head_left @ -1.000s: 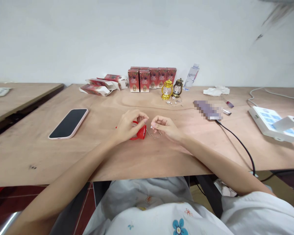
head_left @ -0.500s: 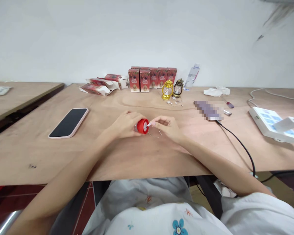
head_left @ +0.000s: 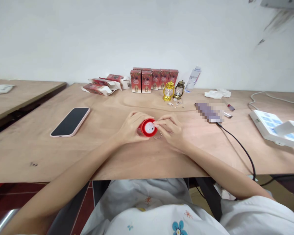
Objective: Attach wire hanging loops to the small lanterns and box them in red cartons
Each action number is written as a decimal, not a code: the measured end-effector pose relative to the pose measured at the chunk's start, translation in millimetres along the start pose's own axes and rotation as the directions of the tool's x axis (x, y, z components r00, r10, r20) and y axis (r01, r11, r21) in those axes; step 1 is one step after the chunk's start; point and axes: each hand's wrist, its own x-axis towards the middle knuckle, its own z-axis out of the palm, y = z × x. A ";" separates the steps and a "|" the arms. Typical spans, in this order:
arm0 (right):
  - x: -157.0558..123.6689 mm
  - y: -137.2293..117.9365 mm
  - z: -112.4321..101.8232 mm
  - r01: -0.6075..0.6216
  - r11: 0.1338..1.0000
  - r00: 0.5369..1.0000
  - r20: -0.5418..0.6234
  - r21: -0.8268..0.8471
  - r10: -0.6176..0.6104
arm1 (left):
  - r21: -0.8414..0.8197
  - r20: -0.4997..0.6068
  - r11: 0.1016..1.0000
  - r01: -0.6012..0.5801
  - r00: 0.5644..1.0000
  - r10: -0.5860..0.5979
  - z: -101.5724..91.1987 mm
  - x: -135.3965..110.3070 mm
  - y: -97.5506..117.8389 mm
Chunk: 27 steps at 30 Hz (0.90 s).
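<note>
My left hand (head_left: 131,125) is wrapped round a small red lantern (head_left: 148,128), holding it on its side with the round red base and its white centre turned toward me. My right hand (head_left: 170,128) is pinched at the rim of that base, fingertips pressed together on it. A thin bent wire handle (head_left: 158,136) lies on the wooden table (head_left: 112,156) just under my right fingers. Whether the fingers grip the wire's end is hidden.
A pink-cased phone (head_left: 70,121) lies to the left. At the back stand red boxes (head_left: 154,79), opened boxes (head_left: 101,86), a gold lantern (head_left: 168,90), a dark lantern (head_left: 178,89) and a bottle (head_left: 193,79). A black cable (head_left: 237,143) and white device (head_left: 271,129) lie right.
The left hand has turned the red lantern so its base faces me, and moved it right. The right hand has come in from the wire to the lantern's base.
</note>
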 end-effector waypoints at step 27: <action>1.4 -3.2 -0.8 0.397 0.913 0.918 0.020 -0.093 -0.397 | 0.148 -0.084 0.989 -0.026 0.996 0.039 -1.4 -1.2 -2.2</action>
